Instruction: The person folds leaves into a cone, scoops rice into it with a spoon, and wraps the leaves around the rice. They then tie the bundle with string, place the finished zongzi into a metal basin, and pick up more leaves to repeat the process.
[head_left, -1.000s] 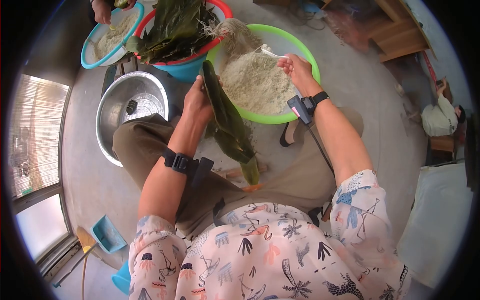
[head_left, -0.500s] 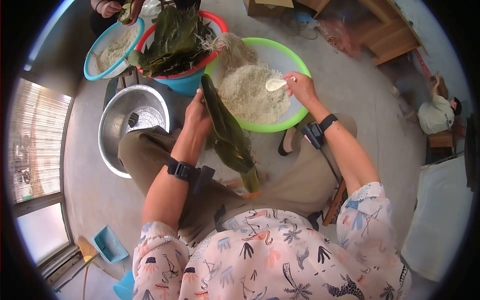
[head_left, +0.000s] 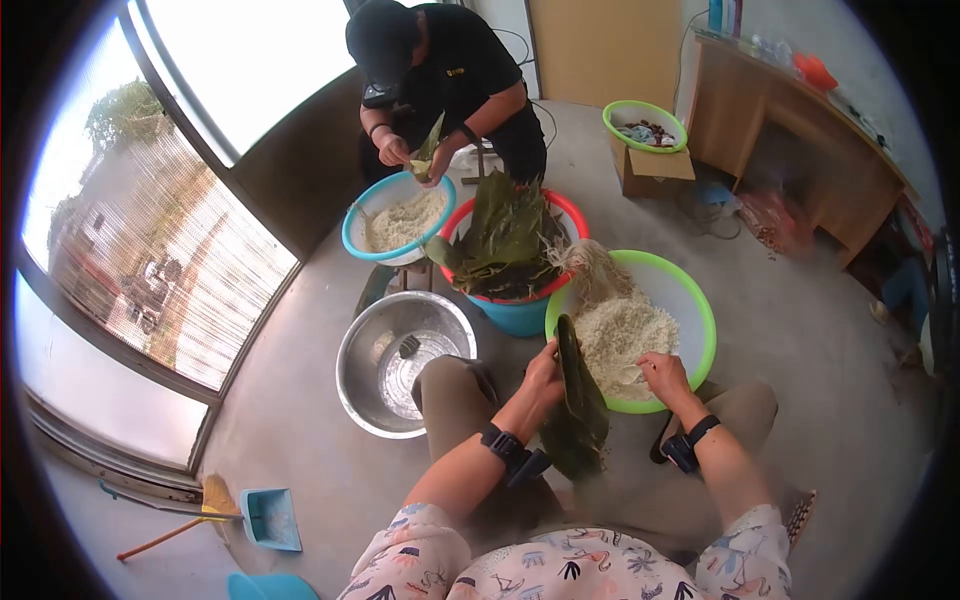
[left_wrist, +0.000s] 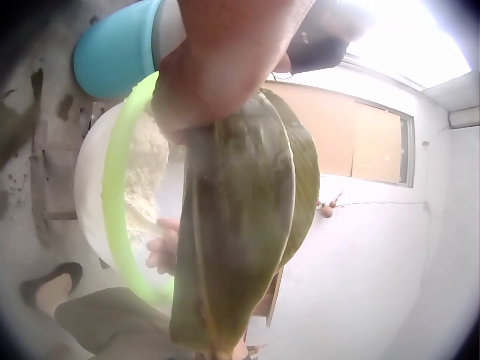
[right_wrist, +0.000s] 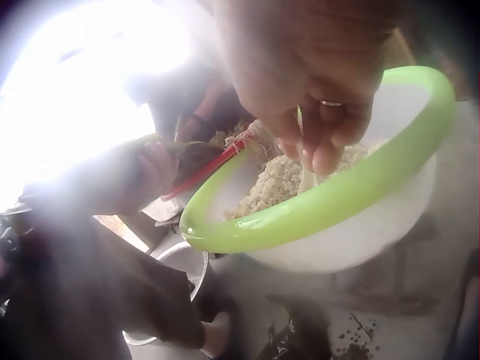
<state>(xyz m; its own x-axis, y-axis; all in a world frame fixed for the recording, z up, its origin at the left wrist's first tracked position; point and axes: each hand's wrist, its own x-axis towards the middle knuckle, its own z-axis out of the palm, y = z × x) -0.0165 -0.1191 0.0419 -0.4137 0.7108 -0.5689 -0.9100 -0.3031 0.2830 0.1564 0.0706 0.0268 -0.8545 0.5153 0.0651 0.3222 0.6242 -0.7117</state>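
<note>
My left hand (head_left: 543, 382) holds broad green leaves (head_left: 578, 412) by their upper part, and the leaves hang down beside the green-rimmed basin (head_left: 711, 335). In the left wrist view the overlapping leaves (left_wrist: 240, 225) fill the middle, below the left hand (left_wrist: 217, 71). My right hand (head_left: 666, 381) pinches a white spoon (head_left: 631, 375) by its handle, low over the near side of the pale rice (head_left: 622, 335) in that basin. The right wrist view shows the fingers around the spoon handle (right_wrist: 307, 180), just behind the green rim; the spoon's bowl is hidden there.
A bundle of strings (head_left: 592, 270) lies over the basin's far edge. Beside it stand a red-rimmed tub of leaves (head_left: 520, 318), a blue-rimmed bowl of rice (head_left: 353, 232) and a metal basin (head_left: 345, 385). Across from me, another person (head_left: 450, 90) handles a leaf.
The view has tilted up, bringing the other person into sight. My right hand has lowered the spoon from above the rice down to its near side. The left hand still holds the leaves.
</note>
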